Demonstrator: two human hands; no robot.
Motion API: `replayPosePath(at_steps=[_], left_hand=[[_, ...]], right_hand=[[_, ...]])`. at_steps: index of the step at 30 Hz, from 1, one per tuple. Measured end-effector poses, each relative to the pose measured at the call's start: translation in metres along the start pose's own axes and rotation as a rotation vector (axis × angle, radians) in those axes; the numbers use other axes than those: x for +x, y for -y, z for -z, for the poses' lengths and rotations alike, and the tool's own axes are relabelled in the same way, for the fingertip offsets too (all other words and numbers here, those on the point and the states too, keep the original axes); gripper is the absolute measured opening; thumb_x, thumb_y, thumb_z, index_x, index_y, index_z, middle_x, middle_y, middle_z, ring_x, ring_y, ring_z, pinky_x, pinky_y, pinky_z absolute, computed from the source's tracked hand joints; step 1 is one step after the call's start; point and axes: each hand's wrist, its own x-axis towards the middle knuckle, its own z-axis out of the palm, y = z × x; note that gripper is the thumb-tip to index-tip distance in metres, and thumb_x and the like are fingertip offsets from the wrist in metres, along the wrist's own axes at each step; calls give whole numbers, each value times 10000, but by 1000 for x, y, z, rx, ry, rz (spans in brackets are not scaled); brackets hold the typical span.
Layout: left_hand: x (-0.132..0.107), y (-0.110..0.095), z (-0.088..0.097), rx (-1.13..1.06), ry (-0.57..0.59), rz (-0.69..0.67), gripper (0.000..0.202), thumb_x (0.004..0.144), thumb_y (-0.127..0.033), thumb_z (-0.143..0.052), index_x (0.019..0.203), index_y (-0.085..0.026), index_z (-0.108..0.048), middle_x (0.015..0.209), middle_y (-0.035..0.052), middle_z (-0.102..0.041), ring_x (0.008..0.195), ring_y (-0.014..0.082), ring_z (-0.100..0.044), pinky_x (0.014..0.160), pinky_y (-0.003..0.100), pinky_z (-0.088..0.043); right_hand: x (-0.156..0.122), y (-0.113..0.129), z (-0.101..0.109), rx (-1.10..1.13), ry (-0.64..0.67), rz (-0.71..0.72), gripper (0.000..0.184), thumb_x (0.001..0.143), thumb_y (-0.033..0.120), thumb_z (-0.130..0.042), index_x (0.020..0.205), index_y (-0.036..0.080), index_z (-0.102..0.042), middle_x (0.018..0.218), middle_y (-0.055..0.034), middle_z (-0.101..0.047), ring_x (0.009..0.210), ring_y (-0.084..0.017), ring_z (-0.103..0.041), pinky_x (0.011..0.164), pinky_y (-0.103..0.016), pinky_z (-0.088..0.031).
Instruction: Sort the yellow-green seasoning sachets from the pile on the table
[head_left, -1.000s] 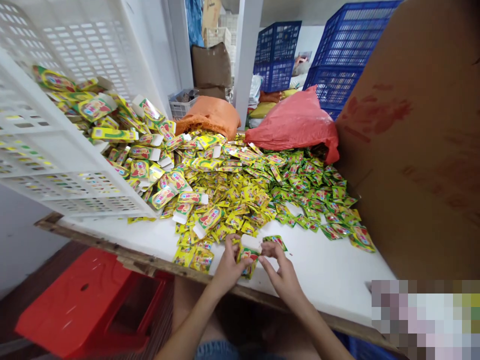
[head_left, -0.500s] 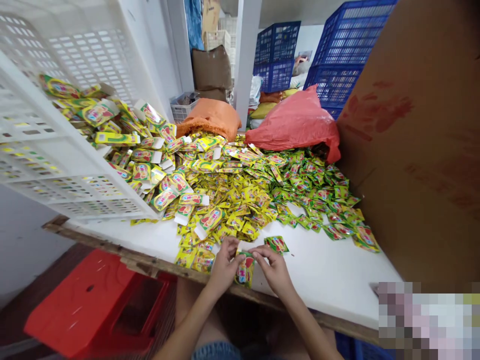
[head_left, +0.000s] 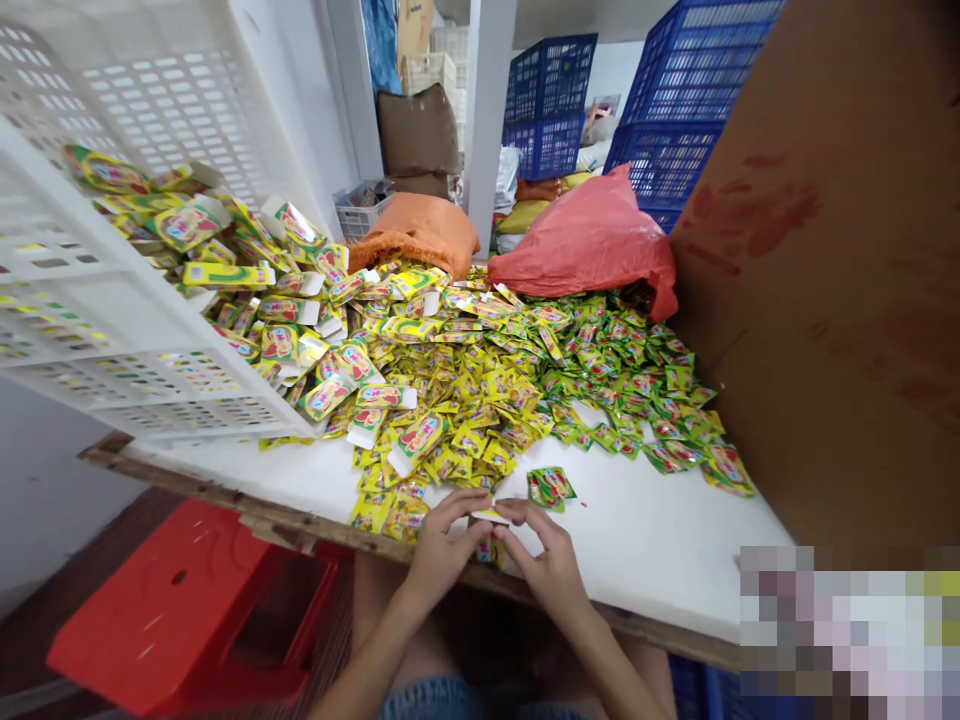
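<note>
At the table's front edge my left hand (head_left: 448, 540) and my right hand (head_left: 546, 552) face each other, both with fingers closed on one small printed carton (head_left: 491, 551). Its white top end shows between my fingertips; most of its printed front is hidden by my thumbs. Just beyond my right hand lie green sachets (head_left: 551, 487). Yellow sachets (head_left: 405, 515) spread to the left of my left hand, and a heap of yellow sachets (head_left: 480, 385) rises behind them. Green sachets (head_left: 600, 360) make up the right side of the heap.
On the left, a tipped white crate (head_left: 217, 385) spills open printed cartons (head_left: 281, 340) onto the white table (head_left: 637, 540). An orange sack (head_left: 420, 230) and a red bag (head_left: 592, 240) stand behind. A large cardboard box (head_left: 817, 300) walls the right. A red stool (head_left: 165, 600) sits below left.
My fingers have come up to the carton's top end on both sides. The carton has tilted so that its white end shows and less of its front does.
</note>
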Motion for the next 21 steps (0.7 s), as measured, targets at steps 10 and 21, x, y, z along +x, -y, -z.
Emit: replayPosePath(at_steps=[10,21], left_hand=[[11,2,-4,35,-38,60,178,769,-272,-580,863,-179,-698,798,59,-679,774,176,-612,736,285,-469],[3,12,1,-35,-44,-25,162,770,-232,-592,887,-201,-699,884,66,-673,876,190,-598,817,313,-451]], right_hand=[[12,6,-1,-50,-6,-87,181,829,320,-507,832,182,-625,757,-28,-649,685,-159,-563,650,-259,-442],[-4,-7,-6,46,-60,-42,152,839,266,-498,910,203,-616,925,-51,-634,907,-189,-569,821,-310,-433]])
